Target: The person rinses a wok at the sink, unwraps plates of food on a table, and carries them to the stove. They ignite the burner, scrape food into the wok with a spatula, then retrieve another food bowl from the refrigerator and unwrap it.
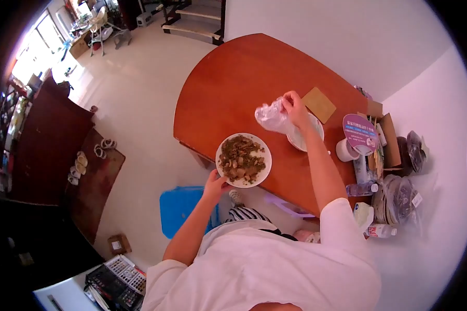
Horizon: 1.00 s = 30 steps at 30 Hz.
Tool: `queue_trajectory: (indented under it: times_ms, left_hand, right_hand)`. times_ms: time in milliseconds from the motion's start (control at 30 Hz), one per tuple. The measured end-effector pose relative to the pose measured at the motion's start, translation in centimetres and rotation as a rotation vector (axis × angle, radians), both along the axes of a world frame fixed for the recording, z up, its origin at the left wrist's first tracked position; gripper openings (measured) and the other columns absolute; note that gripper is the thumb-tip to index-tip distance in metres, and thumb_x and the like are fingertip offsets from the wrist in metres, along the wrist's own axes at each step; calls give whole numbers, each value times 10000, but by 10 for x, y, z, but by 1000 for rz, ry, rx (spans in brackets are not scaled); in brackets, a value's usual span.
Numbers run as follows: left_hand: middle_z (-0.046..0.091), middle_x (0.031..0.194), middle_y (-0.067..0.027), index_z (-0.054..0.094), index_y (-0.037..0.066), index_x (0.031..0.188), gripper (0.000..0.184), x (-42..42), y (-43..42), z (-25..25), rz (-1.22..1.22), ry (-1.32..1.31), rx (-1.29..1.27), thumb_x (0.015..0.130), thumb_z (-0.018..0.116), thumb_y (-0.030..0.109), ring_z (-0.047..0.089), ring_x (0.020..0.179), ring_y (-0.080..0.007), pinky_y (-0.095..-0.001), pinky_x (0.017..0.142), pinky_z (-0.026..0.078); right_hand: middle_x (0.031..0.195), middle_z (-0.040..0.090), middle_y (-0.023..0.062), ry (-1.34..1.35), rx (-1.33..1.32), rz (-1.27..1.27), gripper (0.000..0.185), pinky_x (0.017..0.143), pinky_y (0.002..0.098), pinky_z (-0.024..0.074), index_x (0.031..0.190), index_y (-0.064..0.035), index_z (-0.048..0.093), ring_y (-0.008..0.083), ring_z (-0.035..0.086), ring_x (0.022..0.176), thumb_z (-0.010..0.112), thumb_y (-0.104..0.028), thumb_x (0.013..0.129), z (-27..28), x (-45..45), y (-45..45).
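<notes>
A white plate (264, 165) of cooked food (240, 160) is at the table's near edge, and my left hand (214, 185) grips its lower left rim. Over the table, my right hand (296, 110) pinches a crumpled clear plastic bag (273, 118), which hangs to the left of the fingers. Beneath my right wrist sits a white bowl (297, 141), partly hidden by the arm and the bag. A flat tan square (319, 105) lies on the table just beyond that hand.
The red-brown table (228, 78) meets the wall at right. Along that side stand a white cup (346, 150), a purple round fan (360, 133), a cardboard box (392, 141), bottles (362, 189) and bagged items (399, 199). A blue stool (181, 211) is at lower left.
</notes>
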State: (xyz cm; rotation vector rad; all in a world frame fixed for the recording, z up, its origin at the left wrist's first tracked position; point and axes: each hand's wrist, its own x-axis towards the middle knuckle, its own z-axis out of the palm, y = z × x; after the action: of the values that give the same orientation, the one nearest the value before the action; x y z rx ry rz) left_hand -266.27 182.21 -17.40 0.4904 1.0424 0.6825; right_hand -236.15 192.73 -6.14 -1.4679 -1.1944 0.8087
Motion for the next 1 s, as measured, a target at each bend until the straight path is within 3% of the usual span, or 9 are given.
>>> queue_trajectory:
  times_ms: [133, 200, 300, 533, 667, 767, 833, 933, 1000]
  left_hand:
    - [534, 1038, -116, 339, 79, 1223, 442, -11, 1, -9, 48, 3, 9, 814, 505, 50, 569, 892, -240, -364, 771, 492]
    - [495, 1101, -133, 319, 47, 1222, 441, -17, 4, -12, 65, -37, -9, 819, 498, 38, 543, 952, -245, -352, 828, 474]
    - [495, 1106, -131, 320, 47, 1222, 444, -19, 10, -14, 112, -145, 36, 833, 527, 101, 534, 969, -232, -353, 822, 468]
    - [509, 1041, -84, 355, 47, 1203, 439, -27, 16, -10, 175, 51, 22, 829, 554, 161, 535, 932, -190, -308, 743, 474]
    - [536, 993, -59, 480, 75, 1088, 286, -45, -8, -11, 308, 162, 180, 815, 548, 123, 535, 805, -162, -297, 732, 470]
    - [558, 910, -47, 518, 73, 1022, 212, -59, -35, 0, 198, 218, 141, 812, 536, 93, 543, 733, -156, -276, 664, 467]
    - [554, 913, -43, 527, 70, 1006, 190, -75, -53, -10, 114, 242, 126, 817, 521, 86, 544, 727, -154, -273, 635, 463]
    - [556, 919, -44, 531, 70, 997, 183, -103, -76, -33, 66, 299, 12, 815, 518, 77, 540, 713, -151, -263, 619, 457]
    - [558, 923, -46, 527, 71, 999, 183, -120, -81, -47, -66, 286, 71, 817, 514, 80, 532, 710, -147, -257, 617, 453]
  right_hand:
    - [819, 518, 30, 113, -34, -11, 65, 691, 283, 468, 876, -49, 475, 112, 518, 739, 476, -114, 882, 23, -1, 6]
    - [858, 540, 37, 654, 1, 0, 75, 738, 319, 455, 890, -62, 498, 143, 538, 800, 479, -134, 883, 23, 1, 9]
    - [914, 558, 48, 919, -13, 8, 111, 750, 361, 445, 972, -74, 481, 180, 556, 856, 476, -134, 878, 23, -1, -1]
    - [1019, 562, 61, 1184, 139, 68, 200, 816, 347, 434, 1018, -78, 538, 197, 536, 941, 484, -205, 873, -10, -1, -54]
    - [977, 567, 12, 931, -35, 105, 179, 803, 312, 436, 993, -95, 548, 145, 533, 908, 541, -201, 849, -42, -17, -142]
    - [932, 571, -7, 804, -301, -1, 176, 781, 280, 428, 960, -81, 576, 136, 536, 879, 583, -190, 823, -45, -18, -236]
    - [915, 576, 19, 417, -532, 7, 169, 757, 264, 421, 916, -55, 605, 120, 532, 880, 604, -179, 801, -46, -14, -295]
    - [854, 598, 53, 4, -576, -203, 182, 730, 249, 424, 897, -34, 617, 120, 548, 832, 610, -175, 782, -40, -21, -380]
    - [822, 605, 61, -1, -660, -343, 188, 712, 256, 435, 894, -34, 615, 130, 559, 800, 613, -178, 773, -77, -12, -448]
